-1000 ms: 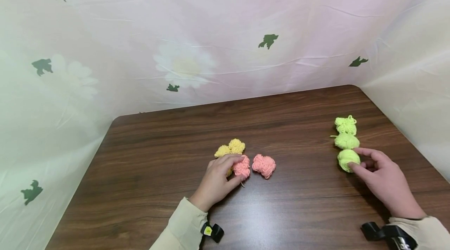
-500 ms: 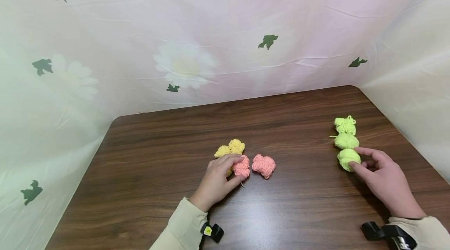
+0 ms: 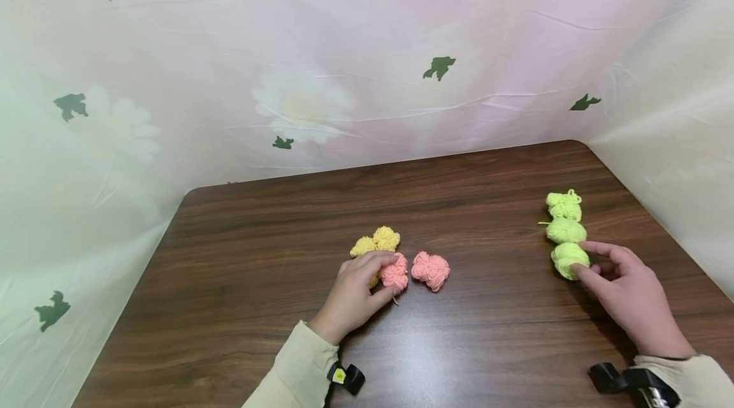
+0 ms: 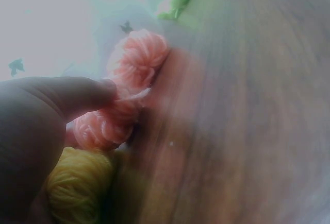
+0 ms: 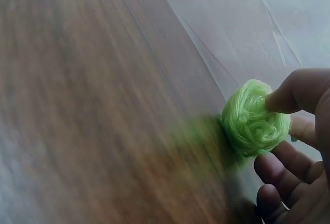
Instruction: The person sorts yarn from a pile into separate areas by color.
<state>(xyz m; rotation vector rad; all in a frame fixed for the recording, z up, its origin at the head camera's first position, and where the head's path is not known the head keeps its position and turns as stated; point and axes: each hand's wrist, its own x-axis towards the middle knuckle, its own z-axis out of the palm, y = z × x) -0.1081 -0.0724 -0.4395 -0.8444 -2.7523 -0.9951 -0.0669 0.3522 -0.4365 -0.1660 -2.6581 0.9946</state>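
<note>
With thumb and fingers, my left hand [image 3: 352, 298] pinches a small pink ball of yarn [image 3: 394, 273] on the table. A second pink yarn ball [image 3: 431, 270] lies just right of it. Yellow yarn balls [image 3: 387, 238] sit behind my left fingers, partly covered by the hand; one yellow ball [image 4: 81, 185] shows below the thumb in the left wrist view. Over at the right, my right hand [image 3: 633, 296] holds the nearest lime-green yarn ball [image 5: 256, 118] between thumb and index finger. Two more green balls [image 3: 565, 230] continue the line away from me.
The dark wood-grain table [image 3: 258, 306] has rounded far corners. A pale floral cloth [image 3: 367, 76] with green bird-like shapes hangs behind it and along both sides. Black straps [image 3: 346, 377] circle my sleeves at the wrists.
</note>
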